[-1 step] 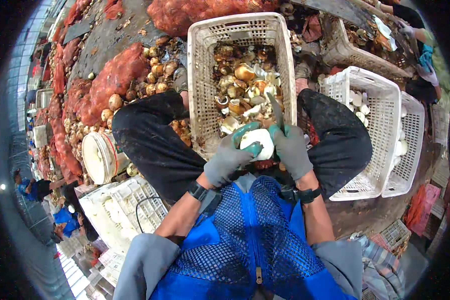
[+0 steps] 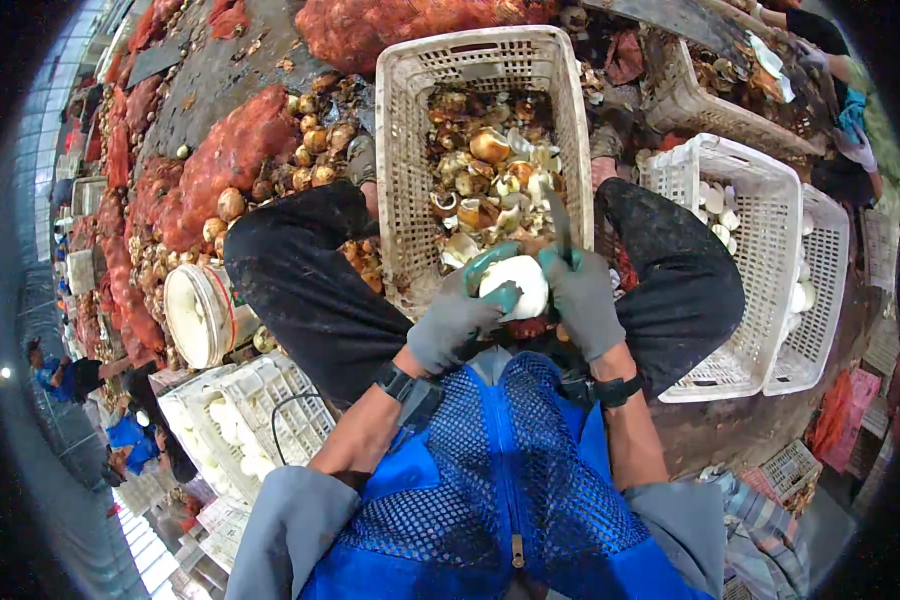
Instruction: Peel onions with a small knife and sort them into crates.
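A peeled white onion (image 2: 524, 284) sits in my left hand (image 2: 458, 322), whose grey-and-green gloved fingers curl around it. My right hand (image 2: 586, 308), gloved the same way, is closed on a knife (image 2: 558, 222); its blade points up and away from me. The knife hand is just right of the onion, close beside it. Beyond both hands, between my knees, stands a dirty white crate (image 2: 394, 170) holding onion peels and scraps (image 2: 478, 180). The knife's handle is mostly hidden by my fingers.
White crates (image 2: 718, 300) with peeled onions stand to my right, and another such crate (image 2: 305, 405) is at my left. Beside my left knee is a white bucket (image 2: 192, 318). Red mesh sacks (image 2: 235, 145) and loose onions (image 2: 230, 204) lie further left. Another person's gloved hand (image 2: 856, 152) shows far right.
The knife blade has swung slightly to the right and stands more upright. The onion has turned or shifted a little in my left hand.
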{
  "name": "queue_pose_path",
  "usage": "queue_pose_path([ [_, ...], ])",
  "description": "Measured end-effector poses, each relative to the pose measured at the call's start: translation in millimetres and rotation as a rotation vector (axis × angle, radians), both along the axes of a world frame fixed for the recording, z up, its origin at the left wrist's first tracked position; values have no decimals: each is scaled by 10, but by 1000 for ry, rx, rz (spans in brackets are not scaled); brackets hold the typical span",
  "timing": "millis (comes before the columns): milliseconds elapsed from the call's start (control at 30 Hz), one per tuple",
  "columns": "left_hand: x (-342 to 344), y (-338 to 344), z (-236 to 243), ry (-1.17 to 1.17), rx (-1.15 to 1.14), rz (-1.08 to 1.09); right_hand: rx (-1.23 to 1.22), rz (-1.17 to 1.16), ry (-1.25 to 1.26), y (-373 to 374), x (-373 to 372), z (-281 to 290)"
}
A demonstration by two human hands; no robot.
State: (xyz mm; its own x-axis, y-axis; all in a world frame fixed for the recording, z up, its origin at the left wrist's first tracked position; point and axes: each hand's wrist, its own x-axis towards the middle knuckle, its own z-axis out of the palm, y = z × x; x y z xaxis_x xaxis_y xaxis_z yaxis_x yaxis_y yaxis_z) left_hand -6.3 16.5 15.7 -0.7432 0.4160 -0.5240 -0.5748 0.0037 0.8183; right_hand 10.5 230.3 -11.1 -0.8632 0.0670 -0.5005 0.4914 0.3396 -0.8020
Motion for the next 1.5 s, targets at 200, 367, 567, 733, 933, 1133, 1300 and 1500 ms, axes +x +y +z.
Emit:
queue_pose_path([
  [200,11,-16,-16,-293,519,258,-649,-540,-121,-68,-21,185],
  [367,8,-17,84,-306,534,357,-102,-315,156,-22,59,172],
  [567,-44,37,-141,-211,568,422,132,32,354,-281,160,650],
  [733,64,29,-200,-261,564,494,259,98,547,-355,341,329],
  [933,96,3,-102,-239,483,481,315,98,532,-282,315,237],
  [1133,-34,5,78,-174,440,323,494,231,540,-186,368,55],
  [1300,-6,-12,87,-57,356,223,520,245,652,-121,227,-183],
  [1500,87,-112,82,-218,504,240,249,36,272,-27,155,-145],
])
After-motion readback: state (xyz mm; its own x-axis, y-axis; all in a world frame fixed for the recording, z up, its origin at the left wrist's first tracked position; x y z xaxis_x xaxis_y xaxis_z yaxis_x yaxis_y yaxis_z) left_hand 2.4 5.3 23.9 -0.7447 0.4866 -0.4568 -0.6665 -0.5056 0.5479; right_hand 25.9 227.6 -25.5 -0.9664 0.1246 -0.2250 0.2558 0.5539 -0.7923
